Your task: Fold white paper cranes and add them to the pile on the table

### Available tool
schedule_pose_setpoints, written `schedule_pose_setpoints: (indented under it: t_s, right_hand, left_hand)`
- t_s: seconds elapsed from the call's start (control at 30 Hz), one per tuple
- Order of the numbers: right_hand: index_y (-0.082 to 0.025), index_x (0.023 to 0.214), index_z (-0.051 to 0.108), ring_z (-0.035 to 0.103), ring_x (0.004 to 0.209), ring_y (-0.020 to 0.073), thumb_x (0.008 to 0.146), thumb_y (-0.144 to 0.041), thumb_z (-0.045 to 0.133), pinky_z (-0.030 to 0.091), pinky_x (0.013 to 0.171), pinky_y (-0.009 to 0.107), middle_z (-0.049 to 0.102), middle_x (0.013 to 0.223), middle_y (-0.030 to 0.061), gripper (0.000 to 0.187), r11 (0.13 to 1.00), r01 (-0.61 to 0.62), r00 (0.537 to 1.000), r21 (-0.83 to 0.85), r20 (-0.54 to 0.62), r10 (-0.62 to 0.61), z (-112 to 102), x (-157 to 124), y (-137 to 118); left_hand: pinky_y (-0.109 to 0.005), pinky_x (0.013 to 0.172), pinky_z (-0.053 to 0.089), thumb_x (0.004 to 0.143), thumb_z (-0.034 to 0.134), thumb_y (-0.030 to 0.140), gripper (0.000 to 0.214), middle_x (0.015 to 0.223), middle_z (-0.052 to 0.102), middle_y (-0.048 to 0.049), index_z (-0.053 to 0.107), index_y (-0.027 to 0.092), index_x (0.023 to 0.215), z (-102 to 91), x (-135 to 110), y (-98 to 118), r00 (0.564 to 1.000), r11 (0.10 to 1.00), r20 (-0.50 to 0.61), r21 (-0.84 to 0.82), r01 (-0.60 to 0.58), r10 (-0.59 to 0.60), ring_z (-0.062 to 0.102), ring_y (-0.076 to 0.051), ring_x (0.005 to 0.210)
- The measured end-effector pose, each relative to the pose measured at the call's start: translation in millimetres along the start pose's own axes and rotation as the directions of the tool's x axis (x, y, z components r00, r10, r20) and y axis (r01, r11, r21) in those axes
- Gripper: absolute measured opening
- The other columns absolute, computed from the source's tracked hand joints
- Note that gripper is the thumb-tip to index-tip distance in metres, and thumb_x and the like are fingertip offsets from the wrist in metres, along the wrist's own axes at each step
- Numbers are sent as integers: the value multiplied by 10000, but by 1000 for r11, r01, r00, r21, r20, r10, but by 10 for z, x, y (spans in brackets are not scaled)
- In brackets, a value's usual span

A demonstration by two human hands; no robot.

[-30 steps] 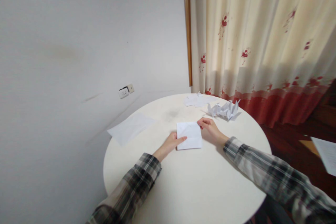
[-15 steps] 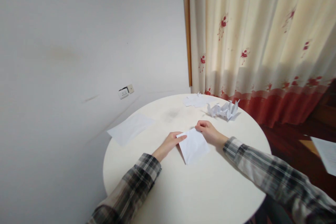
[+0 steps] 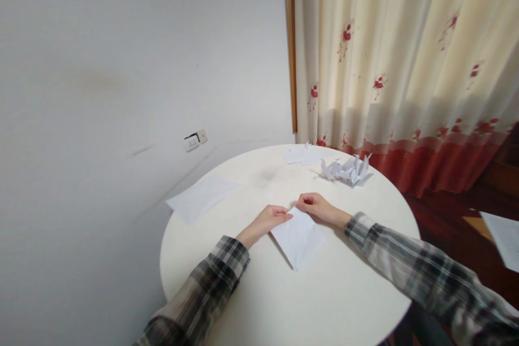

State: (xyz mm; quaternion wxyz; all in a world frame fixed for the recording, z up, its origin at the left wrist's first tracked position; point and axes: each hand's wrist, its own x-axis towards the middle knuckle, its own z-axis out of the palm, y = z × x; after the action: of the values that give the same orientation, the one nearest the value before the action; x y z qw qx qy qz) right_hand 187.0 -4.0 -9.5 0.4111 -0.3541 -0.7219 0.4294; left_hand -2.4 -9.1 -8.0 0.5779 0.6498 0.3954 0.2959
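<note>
A folded white paper square (image 3: 299, 235) lies on the round white table (image 3: 284, 292), turned like a diamond with one corner pointing toward me. My left hand (image 3: 267, 220) rests on its upper left edge with fingers curled down on the paper. My right hand (image 3: 318, 207) pinches the top corner of the same paper. Both sleeves are plaid.
A flat white sheet (image 3: 201, 198) lies at the table's left rim. Folded paper cranes (image 3: 345, 170) and more paper pieces (image 3: 302, 155) sit at the far side. A curtain (image 3: 405, 65) hangs behind, a wall socket (image 3: 193, 140) on the left, and another sheet (image 3: 505, 238) lies off to the right.
The paper has been turned from lying square to a diamond and slid a little toward me. Both hands followed, closing in at its top corner.
</note>
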Motion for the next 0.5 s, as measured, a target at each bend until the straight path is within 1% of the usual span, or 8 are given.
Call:
schedule_pose_setpoints:
  t_s: [0.13, 0.3, 0.4, 0.5]
  right_hand:
    - [-140, 574, 480, 316, 482, 60, 681, -404, 543, 250, 458, 198, 391, 521, -48, 291, 1000, -8, 1000, 20, -4, 8, 15, 12, 44]
    - [-143, 621, 491, 313, 479, 59, 684, -410, 544, 236, 438, 187, 380, 529, -53, 279, 998, -40, 998, 37, 46, 38, 14, 8, 94]
    - [-145, 631, 494, 322, 485, 62, 673, -421, 557, 245, 440, 184, 386, 533, -53, 285, 1000, -26, 998, 4, 50, 26, 7, 7, 100]
    - [-145, 635, 502, 326, 487, 63, 679, -416, 554, 252, 445, 183, 386, 536, -52, 279, 999, -6, 999, -45, 38, 7, -6, 11, 96]
  left_hand:
    - [-217, 534, 372, 564, 670, 374, 334, 654, 649, -46, 649, 93, 744, 5, 29, -32, 998, 1000, -65, 8, -5, 5, 549, -137, 569]
    - [-204, 500, 356, 565, 665, 351, 302, 642, 643, -33, 641, 96, 725, 25, 20, 2, 984, 1000, -176, -12, 1, -3, 541, -126, 545]
    - [-202, 497, 360, 564, 667, 353, 306, 644, 646, -36, 637, 95, 727, 31, 20, 3, 978, 999, -210, -34, -12, 5, 546, -125, 542]
    - [-208, 505, 370, 561, 672, 358, 313, 648, 650, -41, 639, 96, 730, 28, 33, -19, 975, 999, -221, -34, -22, 14, 557, -137, 559]
